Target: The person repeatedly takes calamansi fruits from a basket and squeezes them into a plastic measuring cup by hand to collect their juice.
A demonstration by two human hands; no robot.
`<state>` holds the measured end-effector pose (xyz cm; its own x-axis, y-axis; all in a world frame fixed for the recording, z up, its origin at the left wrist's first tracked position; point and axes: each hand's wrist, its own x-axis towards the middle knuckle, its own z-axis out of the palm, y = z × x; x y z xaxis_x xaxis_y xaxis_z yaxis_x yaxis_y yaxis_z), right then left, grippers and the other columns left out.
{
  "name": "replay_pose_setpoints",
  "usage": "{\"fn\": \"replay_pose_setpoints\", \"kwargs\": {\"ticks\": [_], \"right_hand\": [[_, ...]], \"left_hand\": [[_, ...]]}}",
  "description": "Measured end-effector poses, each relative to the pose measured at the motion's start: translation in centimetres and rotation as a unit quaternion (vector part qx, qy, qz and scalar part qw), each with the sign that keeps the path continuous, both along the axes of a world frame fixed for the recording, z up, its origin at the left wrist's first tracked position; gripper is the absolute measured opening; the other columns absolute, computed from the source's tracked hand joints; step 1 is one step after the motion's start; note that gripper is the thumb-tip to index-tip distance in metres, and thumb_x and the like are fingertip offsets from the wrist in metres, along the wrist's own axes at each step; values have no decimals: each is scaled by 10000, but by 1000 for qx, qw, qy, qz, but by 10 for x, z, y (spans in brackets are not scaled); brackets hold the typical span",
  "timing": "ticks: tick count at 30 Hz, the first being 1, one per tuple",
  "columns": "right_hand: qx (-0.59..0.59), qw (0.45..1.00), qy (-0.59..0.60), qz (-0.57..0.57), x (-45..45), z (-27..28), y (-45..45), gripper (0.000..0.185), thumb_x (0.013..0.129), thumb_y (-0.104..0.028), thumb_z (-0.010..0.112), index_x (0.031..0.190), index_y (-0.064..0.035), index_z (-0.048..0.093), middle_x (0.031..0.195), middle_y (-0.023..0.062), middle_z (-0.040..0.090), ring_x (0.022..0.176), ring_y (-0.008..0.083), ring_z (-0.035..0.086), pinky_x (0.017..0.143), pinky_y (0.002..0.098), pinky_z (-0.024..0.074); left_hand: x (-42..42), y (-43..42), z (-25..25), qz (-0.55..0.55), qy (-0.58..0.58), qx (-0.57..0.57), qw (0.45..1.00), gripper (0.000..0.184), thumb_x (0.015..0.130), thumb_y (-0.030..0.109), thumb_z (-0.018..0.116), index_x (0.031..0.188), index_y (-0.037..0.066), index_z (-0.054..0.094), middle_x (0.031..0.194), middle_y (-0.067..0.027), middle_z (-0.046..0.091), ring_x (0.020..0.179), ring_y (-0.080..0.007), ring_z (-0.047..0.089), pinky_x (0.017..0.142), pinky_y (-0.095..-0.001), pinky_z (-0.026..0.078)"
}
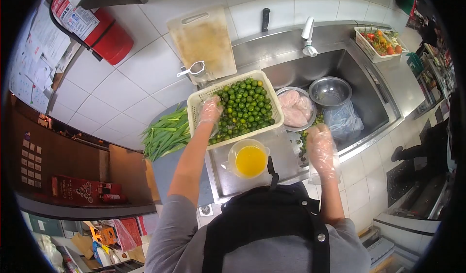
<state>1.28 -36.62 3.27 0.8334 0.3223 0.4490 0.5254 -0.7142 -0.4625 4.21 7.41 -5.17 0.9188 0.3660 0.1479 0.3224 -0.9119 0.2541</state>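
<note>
- One basket (228,140) of green citrus (245,105), too many to count; one pitcher (232,152); two metal bowls (330,92).
- Citrus lies against the left hand (210,109), its grip unclear.
- The basket sits left of the right hand (321,149); I cannot tell its hold.

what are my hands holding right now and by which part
I can't tell: the left hand is at the green citrus fruits, its grip unclear; the right hand would hide anything inside.

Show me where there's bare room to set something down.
Bare steel counter shows right of the sink, on the near side of the vegetable basket; a smaller patch lies between the juice pitcher and green scraps. It's crowded around the citrus basket, green leaves and meat bowl.
</note>
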Motion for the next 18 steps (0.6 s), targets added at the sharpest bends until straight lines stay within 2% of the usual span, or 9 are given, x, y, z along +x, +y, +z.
{"fn": "replay_pose_setpoints", "kwargs": {"ticks": [2, 3, 5, 8, 9, 11, 12, 14, 18], "right_hand": [[-4, 999, 35, 15, -5, 15, 18, 189, 808, 3, 595, 990, -26, 635, 1012, 229, 594, 879, 403, 612, 773, 472, 499], [49, 994, 53, 76, -5, 19, 26, 171, 822, -4, 590, 986, -24, 634, 996, 222, 596, 877, 407, 605, 770, 467, 500], [95, 976, 85, 176, -2, 19, 42, 134, 877, -49, 587, 1002, -25, 628, 946, 183, 616, 857, 370, 613, 759, 423, 508], [264, 904, 212, 261, -9, 36, 84, 155, 929, -119, 592, 1034, -6, 611, 897, 121, 626, 801, 246, 623, 727, 349, 511], [262, 904, 214, 264, -13, 46, 95, 155, 929, -119, 592, 1034, -6, 611, 897, 121, 626, 801, 246, 623, 727, 349, 511], [329, 815, 381, 287, -21, 69, 110, 212, 956, -190, 606, 1045, 2, 600, 862, 59, 613, 763, 126, 591, 700, 285, 502], [326, 814, 384, 291, -18, 62, 116, 212, 956, -190, 606, 1045, 2, 600, 862, 59, 613, 763, 126, 591, 700, 285, 502], [304, 718, 535, 326, -15, 41, 128, 237, 970, -235, 596, 1027, -4, 599, 826, 30, 594, 734, 84, 565, 671, 251, 491], [218, 710, 566, 359, -20, 36, 126, 264, 981, -294, 581, 1008, -32, 602, 821, 6, 599, 758, 97, 560, 727, 259, 482]], "left_hand": [[-6, -7, 14, 3, -17, -137, 990, 328, 802, 144, 711, 1108, 86, 611, 1043, -169, 660, 938, -328, 636, 857, -403, 525], [-12, -19, 23, 5, -19, -136, 991, 328, 802, 144, 711, 1108, 86, 611, 1043, -169, 660, 938, -328, 636, 857, -403, 525], [-33, -53, 47, -77, -235, -423, 872, 325, 764, 71, 742, 1058, 69, 603, 1014, -126, 665, 855, -269, 641, 803, -359, 532], [-71, -97, 98, -147, -228, -374, 887, 299, 772, 38, 746, 1036, 62, 609, 1040, -98, 651, 870, -221, 628, 786, -337, 526], [-85, -108, 116, -143, -230, -375, 887, 299, 772, 38, 746, 1036, 62, 609, 1040, -98, 651, 870, -221, 628, 786, -337, 526], [-110, -125, 140, -227, -165, -255, 925, 291, 776, 56, 753, 1033, 63, 616, 1067, -106, 638, 931, -253, 624, 814, -359, 519], [-118, -129, 140, -222, -166, -255, 926, 291, 776, 56, 753, 1033, 63, 616, 1067, -106, 638, 931, -253, 624, 814, -359, 519], [-133, -134, 136, -250, -213, -100, 939, 319, 755, 73, 772, 1039, 67, 627, 1064, -114, 631, 966, -290, 615, 832, -382, 511], [-151, -133, 129, -245, -214, -133, 936, 359, 721, 83, 788, 1059, 82, 666, 1041, -111, 653, 967, -322, 627, 828, -397, 521]]}}
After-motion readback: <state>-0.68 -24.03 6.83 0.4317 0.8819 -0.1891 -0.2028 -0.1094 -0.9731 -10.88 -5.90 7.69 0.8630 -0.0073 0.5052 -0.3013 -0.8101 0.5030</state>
